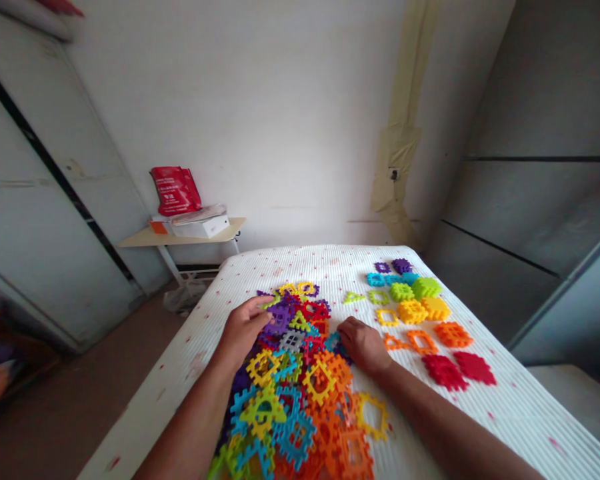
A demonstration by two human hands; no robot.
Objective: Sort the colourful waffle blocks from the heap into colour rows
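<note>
A long heap of colourful plastic interlocking building pieces lies in front of me, some with window-like cut-outs. At the heap's left side, my left hand (245, 328) has its thumb and fingers around the edge of a purple building piece (279, 320). My right hand (364, 343) rests low at the heap's right edge with curled fingers, beside a blue building piece (333, 342); its fingertips are hidden, so I cannot see what they grip. Between the hands lie a grey window-shaped piece (293, 341) and a lime triangular piece (299, 323).
Colour-sorted rows stand on the right of the white ribbed bed cover (485, 420): purple pieces (402, 265), green stacks (427, 287), yellow stacks (412, 311), orange pieces (453, 335) and red stacks (444, 372). A small table (233, 230) with a red bag (174, 191) is at the back left.
</note>
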